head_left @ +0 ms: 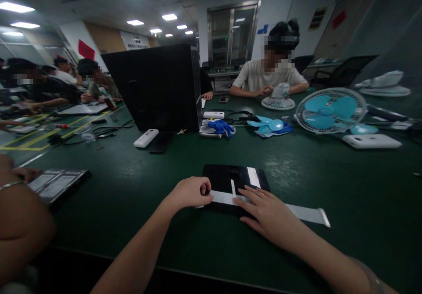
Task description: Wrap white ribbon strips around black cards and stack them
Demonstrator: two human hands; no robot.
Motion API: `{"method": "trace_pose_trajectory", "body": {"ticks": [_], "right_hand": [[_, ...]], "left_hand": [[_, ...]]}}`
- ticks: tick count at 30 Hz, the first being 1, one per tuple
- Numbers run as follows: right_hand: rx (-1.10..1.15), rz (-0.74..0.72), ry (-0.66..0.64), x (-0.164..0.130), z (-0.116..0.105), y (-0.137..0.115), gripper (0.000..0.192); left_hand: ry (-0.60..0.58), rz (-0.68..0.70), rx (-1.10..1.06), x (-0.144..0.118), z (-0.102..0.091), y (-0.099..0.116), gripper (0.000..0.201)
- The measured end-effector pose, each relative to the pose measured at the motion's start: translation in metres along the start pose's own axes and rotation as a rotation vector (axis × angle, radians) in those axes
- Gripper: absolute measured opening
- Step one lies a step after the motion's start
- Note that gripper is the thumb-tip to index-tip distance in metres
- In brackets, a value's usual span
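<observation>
A flat black device (217, 177) lies on the table in front of me, with a white patch at its upper right and a narrow white strip down its middle. Across its near side runs a white flat ribbon cable (310, 214), sticking out well past the right edge. My left hand (191, 191) is closed at the device's left side, pinching the cable's left part between thumb and fingers. Spread fingers of my right hand (263, 210) rest on the cable and the device, hiding part of both.
Beyond stand a tall black computer case (158, 92), a white power bank (146, 138), a black phone (160, 143), blue gloves (222, 128) and a fan (329, 109) with blue blades. At left, another person's arm (23, 215) is beside a silver-framed panel (59, 184). A person (253, 76) sits opposite.
</observation>
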State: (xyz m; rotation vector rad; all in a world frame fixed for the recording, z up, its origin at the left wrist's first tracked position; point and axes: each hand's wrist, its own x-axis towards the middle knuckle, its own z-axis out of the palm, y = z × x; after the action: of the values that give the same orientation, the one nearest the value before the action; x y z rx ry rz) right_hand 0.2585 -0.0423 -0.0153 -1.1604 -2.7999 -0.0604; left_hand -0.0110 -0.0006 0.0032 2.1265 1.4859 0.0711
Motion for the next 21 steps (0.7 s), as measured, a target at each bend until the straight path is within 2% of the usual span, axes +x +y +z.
{"method": "trace_pose_trajectory", "body": {"ticks": [13,15,19,21], "right_hand": [[0.036,0.024,-0.054,0.000,-0.004,-0.001,0.046],[0.033,0.025,-0.063,0.000,-0.007,-0.002,0.045],[0.060,0.016,-0.061,0.001,-0.013,0.000,0.048],[0.079,0.026,-0.058,0.003,-0.015,0.003,0.055]], "left_hand": [[0.112,-0.016,0.036,-0.003,0.002,0.008,0.016],[0.108,-0.023,0.036,-0.003,0.002,0.009,0.020],[0.125,-0.016,0.008,-0.003,0.002,0.009,0.040],[0.142,-0.015,0.008,-0.003,0.002,0.008,0.038]]}}
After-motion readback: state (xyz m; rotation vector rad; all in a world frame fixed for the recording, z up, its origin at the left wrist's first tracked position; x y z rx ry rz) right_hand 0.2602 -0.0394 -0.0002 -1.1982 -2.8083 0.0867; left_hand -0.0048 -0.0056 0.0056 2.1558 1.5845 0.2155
